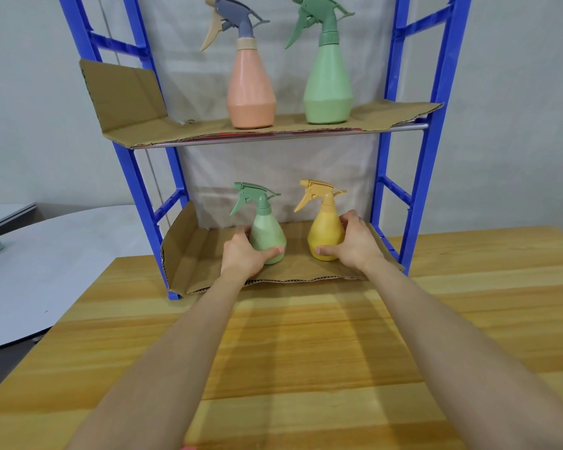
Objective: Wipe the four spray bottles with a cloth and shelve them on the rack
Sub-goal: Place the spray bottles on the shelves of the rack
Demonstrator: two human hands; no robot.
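A blue rack (pixel 420 196) stands at the far edge of the wooden table, with cardboard lining both shelves. On the lower shelf (pixel 195 254) a small green spray bottle (pixel 268 233) stands upright with my left hand (pixel 244 254) wrapped around its base. Beside it a small yellow spray bottle (pixel 325 232) stands upright, gripped at the base by my right hand (pixel 355 243). On the upper shelf (pixel 137 125) stand a tall peach spray bottle (pixel 251 89) with a grey and beige trigger and a tall green spray bottle (pixel 329 82). No cloth is in view.
The wooden table (pixel 306 352) stretches from the rack toward me. A round white table (pixel 46 261) sits to the left, with a grey object at its far left edge. A white fabric sheet hangs behind the rack.
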